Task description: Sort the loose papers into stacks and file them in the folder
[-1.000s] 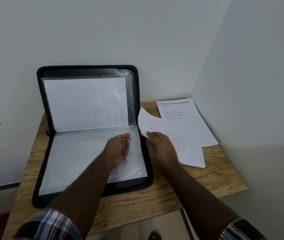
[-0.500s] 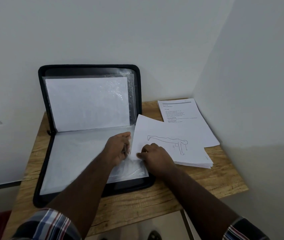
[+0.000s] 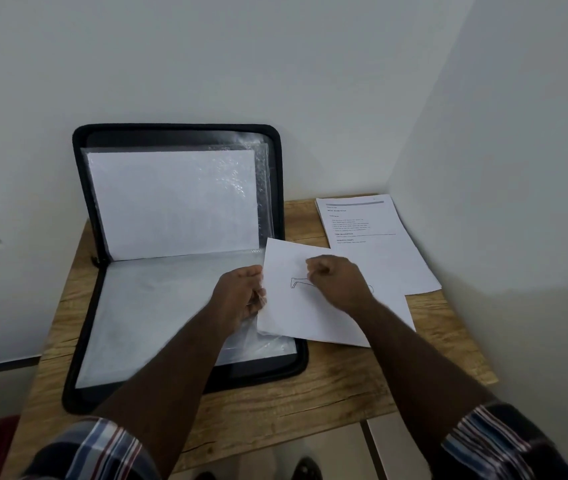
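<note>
A black zip folder [image 3: 289, 362] lies open on the wooden table [image 3: 310, 403], its lid leaning against the wall. Clear plastic sleeves with white sheets fill both halves. My left hand [image 3: 241, 296] pinches the right edge of the lower clear sleeve [image 3: 158, 306]. My right hand [image 3: 338, 282] rests curled on a white sheet with a line drawing [image 3: 296, 313], whose left edge overlaps the folder's right side. A stack of printed papers [image 3: 372, 237] lies to the right, near the corner of the walls.
White walls close off the back and the right side of the small table. The table's front edge runs just below the folder. A shoe [image 3: 305, 471] and floor show beneath it.
My right hand has drawn the sheet with the drawing leftward off the stack until its edge lies over the folder, then shifted up onto the sheet's middle. My left hand stayed at the sleeve edge.
</note>
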